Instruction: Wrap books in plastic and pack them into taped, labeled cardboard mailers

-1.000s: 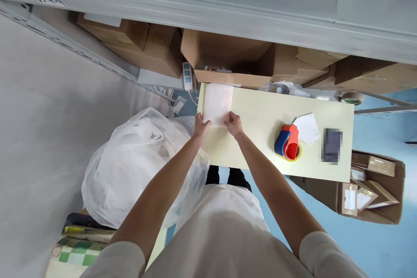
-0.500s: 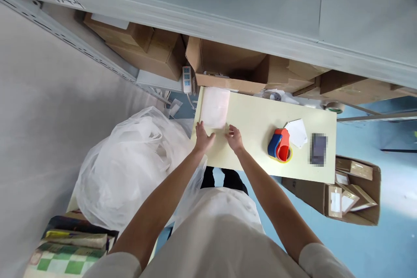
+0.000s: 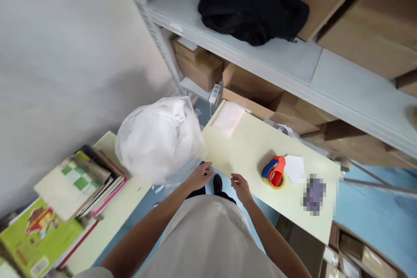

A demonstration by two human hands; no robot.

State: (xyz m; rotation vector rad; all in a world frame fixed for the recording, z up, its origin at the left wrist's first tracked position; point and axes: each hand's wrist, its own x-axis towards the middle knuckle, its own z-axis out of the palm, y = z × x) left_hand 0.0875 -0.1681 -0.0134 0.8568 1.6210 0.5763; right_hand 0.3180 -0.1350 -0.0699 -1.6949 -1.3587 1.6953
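Observation:
My left hand (image 3: 199,176) is in front of the table's near edge, beside the plastic bag, its fingers stretched out and nothing visible in them. At the near table edge, my right hand (image 3: 241,187) has loosely bent fingers, slightly apart, with nothing visible between them. A flat, pale pinkish-white packet (image 3: 228,117) lies at the table's far left corner, away from both hands. Right of my right hand, a red and blue tape dispenser (image 3: 274,172) with yellow-edged tape rests on the cream table (image 3: 241,152). White cards (image 3: 295,168) lie beside it.
A big translucent bag (image 3: 159,139) of white material bulges at the left. Books (image 3: 81,182) are stacked on a side table. A blurred-out object (image 3: 314,194) lies at the table's right. Cardboard boxes (image 3: 250,91) and a grey shelf (image 3: 234,58) with black cloth (image 3: 254,8) stand behind.
Both hands have drawn back from the packet toward my body. The packet stays at the far left corner. My view has turned left, showing more of the side table and books.

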